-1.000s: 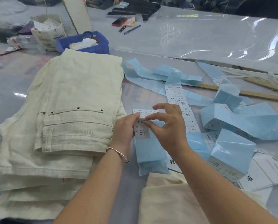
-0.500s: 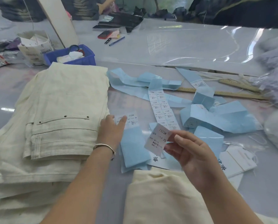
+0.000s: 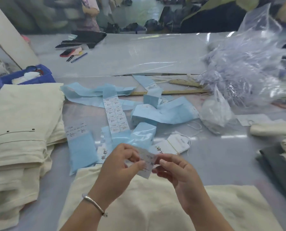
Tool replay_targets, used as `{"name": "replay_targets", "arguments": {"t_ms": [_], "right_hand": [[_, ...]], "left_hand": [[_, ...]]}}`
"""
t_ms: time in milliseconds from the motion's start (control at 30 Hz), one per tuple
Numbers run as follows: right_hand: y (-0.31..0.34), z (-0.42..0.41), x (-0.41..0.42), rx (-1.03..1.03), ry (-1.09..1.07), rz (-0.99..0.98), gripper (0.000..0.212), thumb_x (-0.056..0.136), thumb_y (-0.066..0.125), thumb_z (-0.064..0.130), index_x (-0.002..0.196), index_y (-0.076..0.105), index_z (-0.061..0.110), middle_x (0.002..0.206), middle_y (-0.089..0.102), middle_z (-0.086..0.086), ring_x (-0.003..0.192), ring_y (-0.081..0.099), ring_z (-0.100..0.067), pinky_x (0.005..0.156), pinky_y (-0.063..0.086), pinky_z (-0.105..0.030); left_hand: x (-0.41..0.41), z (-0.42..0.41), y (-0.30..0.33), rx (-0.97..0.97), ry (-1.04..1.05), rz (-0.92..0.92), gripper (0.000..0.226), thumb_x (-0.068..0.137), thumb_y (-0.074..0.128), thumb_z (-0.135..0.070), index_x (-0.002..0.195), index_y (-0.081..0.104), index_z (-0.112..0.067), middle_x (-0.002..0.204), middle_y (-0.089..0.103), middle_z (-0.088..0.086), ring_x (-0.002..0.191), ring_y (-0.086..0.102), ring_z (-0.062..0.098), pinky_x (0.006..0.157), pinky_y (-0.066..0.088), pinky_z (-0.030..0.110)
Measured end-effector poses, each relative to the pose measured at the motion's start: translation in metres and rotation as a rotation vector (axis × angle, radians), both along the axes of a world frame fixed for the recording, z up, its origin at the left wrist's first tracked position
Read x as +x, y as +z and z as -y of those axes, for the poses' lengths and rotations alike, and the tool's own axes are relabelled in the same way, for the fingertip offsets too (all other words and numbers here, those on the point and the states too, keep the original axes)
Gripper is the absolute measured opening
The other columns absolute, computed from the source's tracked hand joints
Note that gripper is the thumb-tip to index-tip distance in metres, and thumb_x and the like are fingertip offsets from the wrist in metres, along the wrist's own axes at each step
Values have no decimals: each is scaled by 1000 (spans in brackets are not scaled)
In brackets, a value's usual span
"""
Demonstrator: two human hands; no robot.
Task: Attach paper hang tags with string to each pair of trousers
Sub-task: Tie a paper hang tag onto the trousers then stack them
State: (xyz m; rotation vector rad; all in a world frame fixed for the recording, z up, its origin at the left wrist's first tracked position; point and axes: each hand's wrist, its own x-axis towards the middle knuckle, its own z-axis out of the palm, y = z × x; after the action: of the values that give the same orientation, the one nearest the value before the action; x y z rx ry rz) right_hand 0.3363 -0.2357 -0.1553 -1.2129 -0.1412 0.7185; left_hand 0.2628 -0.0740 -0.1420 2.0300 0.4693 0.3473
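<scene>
Both hands now meet over the folded cream trousers (image 3: 155, 205) on the desk — left hand (image 3: 120, 165) has left the blue backing strip (image 3: 82, 147), its grip and the right hand's (image 3: 175, 170) pinching the small white printed sticker (image 3: 147, 164) — best held by its edges, flat, unwrinkled.

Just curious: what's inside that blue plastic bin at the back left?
The blue bin shows white bundled material and a dark, partly red item at its rim; anything beneath is covered.
</scene>
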Motion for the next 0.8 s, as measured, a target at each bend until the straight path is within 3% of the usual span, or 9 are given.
{"name": "replay_targets", "arguments": {"t_ms": [200,333,467,567,600,667,733,800], "right_hand": [[-33,75,35,-320,-98,155,23,85,63,0,98,72,17,90,72,-9,67,65,-15,64,50,-19],[-59,88,78,-730,9,584,20,84,66,10,96,68,25,91,70,10,81,63,-9,78,50,-29],[-67,56,121,-881,244,1068,47,85,66,24,130,55,24,132,55,10,124,47,-13,98,37,-26],[-67,23,146,-896,515,1253,79,78,73,42,145,36,22,152,34,4,141,27,-16,112,24,-30],[-68,13,152,-899,599,1290,87,75,76,46,147,33,21,155,31,2,143,25,-17,114,20,-30],[-69,-4,161,-919,711,1346,91,68,79,51,144,38,20,150,39,-2,139,32,-23,113,22,-33],[-71,-10,165,-974,750,1413,81,65,78,56,133,49,21,132,53,-2,125,45,-25,105,31,-36],[-75,-8,169,-1041,748,1459,74,65,74,61,124,54,21,119,54,-1,115,48,-23,99,32,-35]], "left_hand": [[4,51,-28,-172,273,20,22,76,78,-3,65,68,-19,103,63,-1,76,62,1,64,46,12],[6,76,-37,-70,373,142,29,82,74,-6,84,71,-35,97,57,-1,72,57,4,61,44,8],[13,102,-47,39,291,189,39,81,73,2,95,70,-35,97,54,0,78,55,6,65,45,13],[21,110,-44,-147,283,188,12,79,65,-19,79,75,-26,109,55,0,101,56,8,79,47,21],[26,109,-44,-236,307,191,17,81,59,-24,74,74,-21,107,57,-2,102,57,7,81,45,19],[36,103,-45,-365,371,170,23,91,56,-25,78,71,-15,87,64,-7,89,60,7,78,44,17],[48,96,-46,-394,354,60,27,97,55,-18,79,68,-3,68,62,-7,82,62,9,76,44,17],[59,89,-50,-305,283,-71,38,93,61,-16,56,64,-7,79,66,-7,85,63,7,74,43,12]]}}
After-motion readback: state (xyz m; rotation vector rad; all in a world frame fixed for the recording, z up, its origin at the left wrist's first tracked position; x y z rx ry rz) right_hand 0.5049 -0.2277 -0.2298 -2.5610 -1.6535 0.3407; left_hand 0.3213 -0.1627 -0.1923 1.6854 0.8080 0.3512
